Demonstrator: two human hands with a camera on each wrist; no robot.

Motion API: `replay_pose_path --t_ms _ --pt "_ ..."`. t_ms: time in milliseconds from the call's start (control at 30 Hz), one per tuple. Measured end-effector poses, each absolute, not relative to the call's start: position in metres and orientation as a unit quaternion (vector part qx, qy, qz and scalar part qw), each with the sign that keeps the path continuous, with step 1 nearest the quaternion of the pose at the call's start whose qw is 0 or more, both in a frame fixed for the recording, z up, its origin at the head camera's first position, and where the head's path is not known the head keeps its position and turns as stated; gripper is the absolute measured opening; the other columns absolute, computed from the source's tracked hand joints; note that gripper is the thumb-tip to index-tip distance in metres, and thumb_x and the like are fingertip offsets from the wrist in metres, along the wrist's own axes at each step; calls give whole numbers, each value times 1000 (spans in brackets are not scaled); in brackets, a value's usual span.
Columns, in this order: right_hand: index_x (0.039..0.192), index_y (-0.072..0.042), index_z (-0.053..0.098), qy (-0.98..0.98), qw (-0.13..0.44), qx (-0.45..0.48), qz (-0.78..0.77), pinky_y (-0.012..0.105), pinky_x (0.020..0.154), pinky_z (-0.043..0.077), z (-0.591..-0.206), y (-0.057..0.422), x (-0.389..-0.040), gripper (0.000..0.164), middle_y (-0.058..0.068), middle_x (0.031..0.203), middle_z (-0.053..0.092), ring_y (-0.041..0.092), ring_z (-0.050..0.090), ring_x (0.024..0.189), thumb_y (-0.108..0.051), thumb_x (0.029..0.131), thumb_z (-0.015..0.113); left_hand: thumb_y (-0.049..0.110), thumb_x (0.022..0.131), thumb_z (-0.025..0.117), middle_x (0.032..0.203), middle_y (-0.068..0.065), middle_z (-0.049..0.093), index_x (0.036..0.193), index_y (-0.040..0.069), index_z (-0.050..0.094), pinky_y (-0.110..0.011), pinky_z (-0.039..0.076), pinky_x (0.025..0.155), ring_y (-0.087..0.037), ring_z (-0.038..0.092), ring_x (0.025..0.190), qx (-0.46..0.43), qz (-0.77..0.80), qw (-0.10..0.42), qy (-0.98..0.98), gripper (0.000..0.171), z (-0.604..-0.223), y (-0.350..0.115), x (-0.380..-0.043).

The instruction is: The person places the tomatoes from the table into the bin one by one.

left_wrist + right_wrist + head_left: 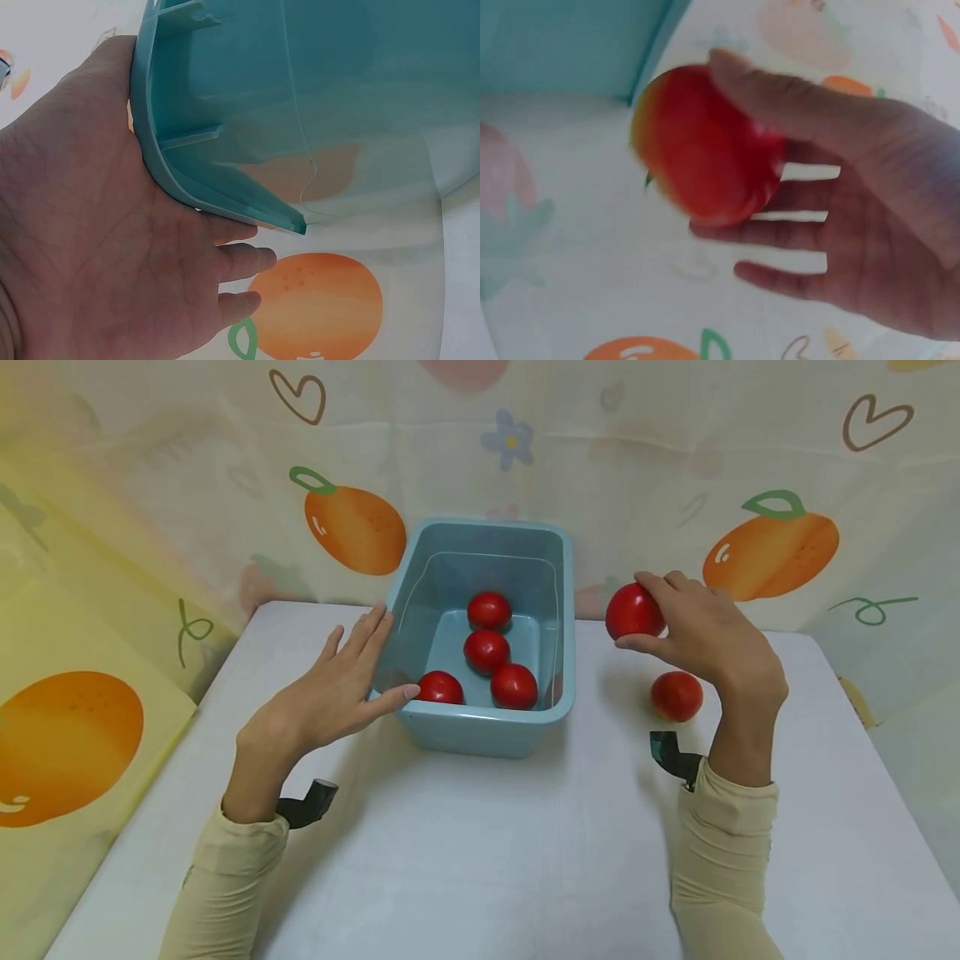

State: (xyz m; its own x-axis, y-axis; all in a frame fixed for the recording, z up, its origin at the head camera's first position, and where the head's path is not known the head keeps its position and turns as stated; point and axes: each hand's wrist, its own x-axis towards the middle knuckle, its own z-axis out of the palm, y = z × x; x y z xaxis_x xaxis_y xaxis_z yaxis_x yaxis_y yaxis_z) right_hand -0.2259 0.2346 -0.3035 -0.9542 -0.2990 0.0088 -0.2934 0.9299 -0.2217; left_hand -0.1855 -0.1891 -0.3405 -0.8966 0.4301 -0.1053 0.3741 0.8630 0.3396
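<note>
My right hand [708,631] holds a red tomato [634,612] above the table, to the right of a blue plastic bin [480,727]. In the right wrist view, the thumb and fingers grip this tomato [705,150], and a bit of green stem shows at its lower left. My left hand [322,693] rests on the bin's left rim with fingers extended; the left wrist view shows the palm [112,217] against the bin's outer edge [150,142]. Several tomatoes [487,651] lie inside the bin. One more tomato [677,696] sits on the table below my right hand.
The white-covered table [480,852] extends in front of the bin. A printed cloth [615,460] with fruit and hearts hangs right behind it, and yellow cloth [67,610] hangs at the left. Black wrist mounts [307,804] stick out from both sleeves.
</note>
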Motion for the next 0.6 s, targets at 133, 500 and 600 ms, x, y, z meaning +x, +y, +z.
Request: replay_pose_path --t_ms 133,500,600 --pt "161 -12 40 972 -45 -196 -124 68 108 48 -295 227 -217 85 22 146 57 42 55 128 -46 93 77 65 104 45 179 -4 -8 168 11 -7 -55 -5 135 -30 -5 167 208 158 90 961 99 -340 -189 -185" --pt "155 -6 48 892 -152 -382 -189 59 116 42 -299 181 -210 84 19 142 63 37 57 133 -38 86 86 63 104 47 179 -6 -7 168 10 -5 -56 -5 135 -31 -3 167 203 160 90 962 99 -339 -189 -184" --pt "157 -9 46 884 -137 -407 -185 57 118 41 -301 170 -207 86 16 146 61 36 55 135 -43 88 83 61 103 48 179 -7 -6 168 8 -4 -56 -5 135 -32 -2 167 202 160 90 962 99 -339 -188 -184"
